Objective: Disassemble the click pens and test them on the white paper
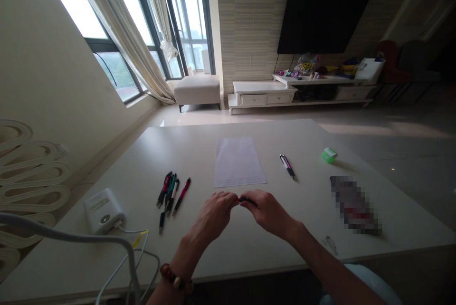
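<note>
Just in front of the paper, my left hand [220,207] and my right hand [268,209] meet above the table. Both are closed on a red-and-black pen [243,199], the left at its red part and the right at its dark part. Fingers hide most of it. Beyond my hands lies a white sheet of paper [239,162]. A bunch of pens [169,193] with red, teal and black barrels rests to the left, with a red-and-black pen [181,196] beside it. Two pens [288,167] lie side by side right of the paper.
On the white table [178,146] are a white power device [104,211] with cables at left, a green-and-white box [329,155], and a blurred-out object [354,205] at right. A grey tube [71,237] curves across the lower left. A TV cabinet [263,93] stands beyond.
</note>
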A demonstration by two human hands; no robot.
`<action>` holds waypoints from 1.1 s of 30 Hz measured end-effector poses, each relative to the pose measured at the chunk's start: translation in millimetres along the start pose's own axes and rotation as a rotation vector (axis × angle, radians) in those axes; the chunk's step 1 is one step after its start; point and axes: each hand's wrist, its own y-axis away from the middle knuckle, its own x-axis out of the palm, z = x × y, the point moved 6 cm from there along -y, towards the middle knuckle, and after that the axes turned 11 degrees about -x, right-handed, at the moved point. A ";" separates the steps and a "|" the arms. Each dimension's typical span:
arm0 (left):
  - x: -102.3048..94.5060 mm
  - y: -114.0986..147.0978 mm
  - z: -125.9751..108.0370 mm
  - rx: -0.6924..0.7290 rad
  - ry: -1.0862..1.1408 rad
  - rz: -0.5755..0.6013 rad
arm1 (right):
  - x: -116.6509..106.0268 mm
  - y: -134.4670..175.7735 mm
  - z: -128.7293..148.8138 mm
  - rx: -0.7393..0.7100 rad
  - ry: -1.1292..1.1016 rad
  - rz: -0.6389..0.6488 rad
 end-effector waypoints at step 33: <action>-5.6 -2.3 -8.4 0.003 -0.091 -0.111 | -3.0 -2.4 -22.1 0.226 -0.304 -0.126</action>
